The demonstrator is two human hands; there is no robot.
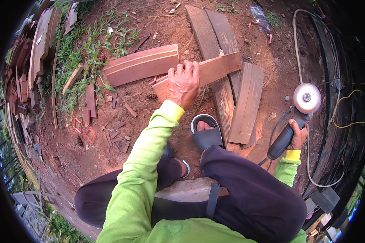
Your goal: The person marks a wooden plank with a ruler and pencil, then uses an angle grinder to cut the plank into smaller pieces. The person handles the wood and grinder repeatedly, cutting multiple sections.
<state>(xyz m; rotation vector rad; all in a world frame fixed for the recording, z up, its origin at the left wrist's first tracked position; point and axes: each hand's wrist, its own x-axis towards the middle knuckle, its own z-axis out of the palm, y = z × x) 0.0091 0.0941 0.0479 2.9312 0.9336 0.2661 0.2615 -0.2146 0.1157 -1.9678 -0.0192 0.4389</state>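
My left hand (183, 83) is closed over a reddish-brown wooden board (221, 68), which slants up to the right. The board's right end lies over two long weathered planks (210, 38) on the ground. Off to the right, my right hand (299, 135) grips an angle grinder (287, 135) by its dark body. The grinder's pale round disc (307, 98) points up, away from me; whether it spins I cannot tell. Left of my left hand lies a grooved reddish board (142, 65). A shorter board (248, 103) rests on the planks, near my sandalled foot (207, 131).
A pale cable (298, 52) loops along the right side, beside a yellow cord (344, 103). Stacked boards (40, 44) stand at the far left by green weeds (97, 52). Wood offcuts (119, 135) litter the reddish dirt. Clear plastic (260, 19) lies at the back.
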